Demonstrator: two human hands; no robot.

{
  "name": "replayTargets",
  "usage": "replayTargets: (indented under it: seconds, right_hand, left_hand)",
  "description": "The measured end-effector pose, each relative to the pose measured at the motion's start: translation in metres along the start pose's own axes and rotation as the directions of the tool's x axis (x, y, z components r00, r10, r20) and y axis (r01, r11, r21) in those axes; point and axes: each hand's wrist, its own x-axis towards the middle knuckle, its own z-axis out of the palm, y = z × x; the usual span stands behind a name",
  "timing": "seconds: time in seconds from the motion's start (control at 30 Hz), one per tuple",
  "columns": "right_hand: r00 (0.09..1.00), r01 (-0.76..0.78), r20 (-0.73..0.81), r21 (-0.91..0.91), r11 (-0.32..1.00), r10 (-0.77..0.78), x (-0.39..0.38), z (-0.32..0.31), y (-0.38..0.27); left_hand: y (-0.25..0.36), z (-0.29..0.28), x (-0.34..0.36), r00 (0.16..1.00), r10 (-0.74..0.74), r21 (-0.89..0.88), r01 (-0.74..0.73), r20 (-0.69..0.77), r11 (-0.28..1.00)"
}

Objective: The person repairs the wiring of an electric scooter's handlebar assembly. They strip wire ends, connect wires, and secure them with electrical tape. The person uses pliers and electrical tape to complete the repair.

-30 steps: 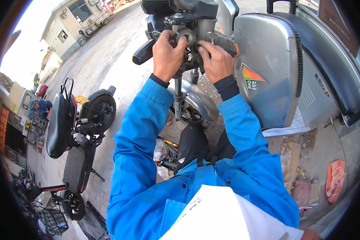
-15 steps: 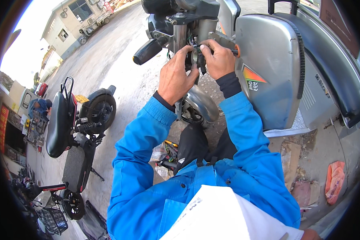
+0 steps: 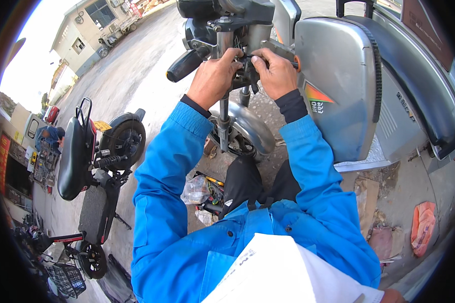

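From my remote seat I am looking down through the head camera at two bare hands working at the front of a three-wheeled vehicle. The dark wiring is hanging at the far middle of the scene, between the hands and just behind the near fork leg. The left hand is reaching in from the left, its fingers partly curled and its thumb and forefinger bending toward the wiring; I am not managing to tell whether it is gripping anything, because the back of the hand is hiding its palm. The right hand is facing it from the right, thumb and forefinger nearly together, pinching a dark strand of that wiring.

Left of the left hand, a black handlebar grip is sticking out. Below the hands, a silver mudguard is curving over the front wheel. To the right, a large silver panel is standing beside the right wrist, with a black seat lying farther right. Nearer, left of the knees, a clear plastic bag is resting by some tools. I am also seeing a black-seated scooter standing on the left and an orange cloth-like bundle lying at near right.
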Motion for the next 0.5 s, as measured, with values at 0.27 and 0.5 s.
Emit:
replayTargets:
  seconds: [0.27,0.5]
  right_hand:
    - [0.999,0.020,0.031,0.084,0.996,-0.023,0.005,0.000,0.003]
    - [0.996,-0.071,0.065,0.262,0.962,0.056,0.004,0.004,0.009]
  left_hand:
    - [-0.006,-0.017,0.029,0.953,0.281,0.478,-0.302,0.117,0.825]
    - [-0.013,-0.011,0.038,0.929,0.361,0.524,-0.351,0.087,0.776]
